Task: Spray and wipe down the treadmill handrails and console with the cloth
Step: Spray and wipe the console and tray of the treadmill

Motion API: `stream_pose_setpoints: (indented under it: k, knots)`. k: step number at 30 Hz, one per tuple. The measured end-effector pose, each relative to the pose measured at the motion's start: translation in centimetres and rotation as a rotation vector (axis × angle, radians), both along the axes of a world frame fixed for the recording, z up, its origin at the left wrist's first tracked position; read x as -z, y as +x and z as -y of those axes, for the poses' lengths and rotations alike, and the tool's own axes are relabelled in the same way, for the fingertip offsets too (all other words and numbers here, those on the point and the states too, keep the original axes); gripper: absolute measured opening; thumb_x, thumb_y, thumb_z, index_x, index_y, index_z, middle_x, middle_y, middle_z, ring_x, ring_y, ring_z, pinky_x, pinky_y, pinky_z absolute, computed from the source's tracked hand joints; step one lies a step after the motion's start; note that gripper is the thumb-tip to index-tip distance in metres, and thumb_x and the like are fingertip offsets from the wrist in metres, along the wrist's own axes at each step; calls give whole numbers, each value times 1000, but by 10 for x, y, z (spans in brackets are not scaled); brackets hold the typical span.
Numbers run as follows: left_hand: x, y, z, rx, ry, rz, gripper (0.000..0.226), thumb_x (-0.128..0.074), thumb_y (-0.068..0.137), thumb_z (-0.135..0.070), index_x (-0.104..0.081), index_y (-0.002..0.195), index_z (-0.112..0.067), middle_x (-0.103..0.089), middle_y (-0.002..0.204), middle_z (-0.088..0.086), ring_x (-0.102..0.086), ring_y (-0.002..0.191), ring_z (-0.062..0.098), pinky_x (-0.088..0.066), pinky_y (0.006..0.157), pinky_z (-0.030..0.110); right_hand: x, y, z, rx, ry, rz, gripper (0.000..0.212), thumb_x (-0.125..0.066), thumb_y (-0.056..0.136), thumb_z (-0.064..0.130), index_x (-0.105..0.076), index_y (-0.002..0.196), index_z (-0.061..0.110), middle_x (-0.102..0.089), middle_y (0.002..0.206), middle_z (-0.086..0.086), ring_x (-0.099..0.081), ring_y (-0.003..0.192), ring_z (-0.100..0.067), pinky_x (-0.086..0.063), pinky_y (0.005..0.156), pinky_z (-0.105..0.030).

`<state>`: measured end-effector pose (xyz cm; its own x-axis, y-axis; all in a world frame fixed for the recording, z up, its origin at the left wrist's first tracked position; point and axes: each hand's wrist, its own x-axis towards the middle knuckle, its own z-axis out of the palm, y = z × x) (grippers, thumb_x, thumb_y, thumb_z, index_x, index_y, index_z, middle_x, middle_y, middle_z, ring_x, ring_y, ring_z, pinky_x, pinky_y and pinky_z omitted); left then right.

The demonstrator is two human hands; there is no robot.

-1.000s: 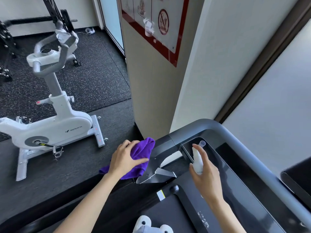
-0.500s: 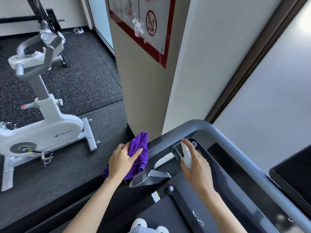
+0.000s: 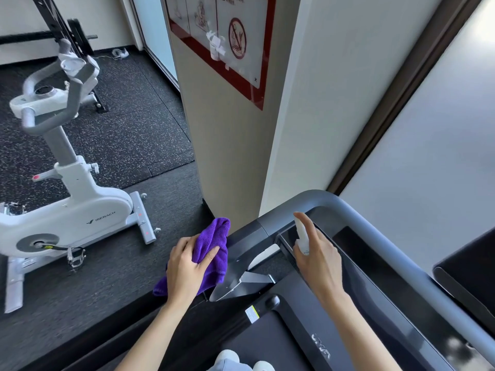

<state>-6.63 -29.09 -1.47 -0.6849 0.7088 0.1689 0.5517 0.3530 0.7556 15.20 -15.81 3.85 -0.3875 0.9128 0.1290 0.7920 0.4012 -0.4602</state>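
Note:
My left hand (image 3: 187, 266) presses a purple cloth (image 3: 213, 246) against the left handrail (image 3: 249, 232) of the dark grey treadmill. My right hand (image 3: 318, 259) grips a small white spray bottle (image 3: 302, 236), index finger on its top, nozzle held over the black console panel (image 3: 380, 266). The grey front rail (image 3: 375, 226) curves around the console's far edge. Most of the bottle is hidden by my fingers.
A white exercise bike (image 3: 69, 207) stands on the black rubber floor to the left. A beige pillar (image 3: 233, 156) with a red-framed sign rises just beyond the treadmill. A frosted window fills the right. Shoes (image 3: 235, 362) show at the bottom on the belt.
The view has shifted slightly. My left hand with the cloth stays on the left handrail. My right hand keeps the spray bottle over the console's left end.

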Motion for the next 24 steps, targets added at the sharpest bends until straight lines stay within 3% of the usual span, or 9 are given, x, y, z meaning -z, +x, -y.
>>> stream_pose_setpoints:
  k: [8,13,17,24]
  knots:
    - [-4,9,-11,2,23,-8,51,-62,76,-53,-69,106,-12,-56,95,-7,-59,95,25,-48,76,39,1,12,-33,88,116,4,71,-62,90,15,-22,137,48,-60,89,-7,-57,65,-34,-50,57,-39]
    - [-9,16,-25,4,46,48,53,-62,76,-54,-68,106,-11,-55,96,-6,-59,97,26,-49,78,42,2,9,-44,145,54,-48,67,-65,84,11,-28,129,44,-60,82,-5,-55,65,-30,-41,56,-33]
    - [-12,21,-40,27,68,76,46,-66,79,-47,-68,106,-10,-58,98,-2,-58,98,27,-49,79,44,2,21,-46,154,48,35,63,-60,85,14,-36,139,36,-58,81,-6,-52,63,-30,-35,55,-31]
    - [-11,33,-56,35,46,18,38,-75,80,-36,-69,107,-10,-60,102,4,-56,97,31,-49,80,48,-8,47,-65,245,153,3,73,-56,83,3,-25,136,43,-53,79,-3,-48,59,-29,-33,52,-31]
